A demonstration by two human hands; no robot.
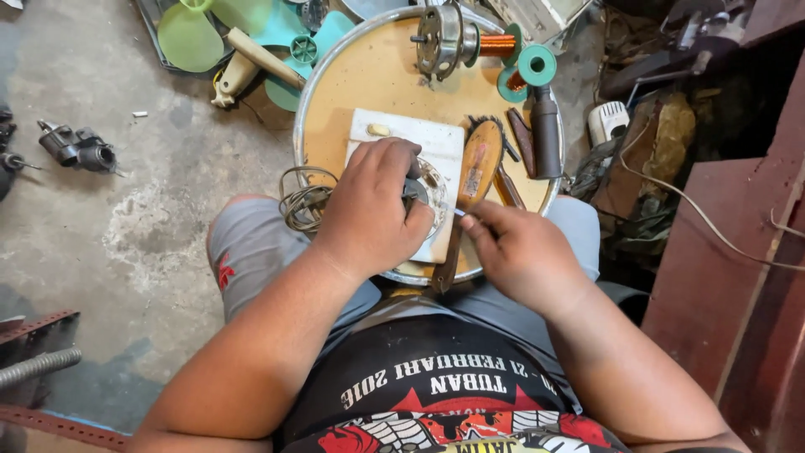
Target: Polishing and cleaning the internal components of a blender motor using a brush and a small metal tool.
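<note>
My left hand [373, 210] rests over a round metal motor part [428, 191] and grips it against a white board [436, 143] on a small round wooden table [360, 75]. My right hand [520, 247] is just right of that part, its fingers pinched on a thin pointed tool [464, 213] whose tip reaches toward the part. A wooden-backed brush [480, 164] lies right beside the board, between the two hands and the table's right edge.
A metal motor with a copper coil [457, 38], a teal spool [535, 65] and dark-handled tools [543, 134] lie on the table's far side. Green fan blades [189, 38] and a coil of wire [302, 201] are at left. Cables and clutter fill the right.
</note>
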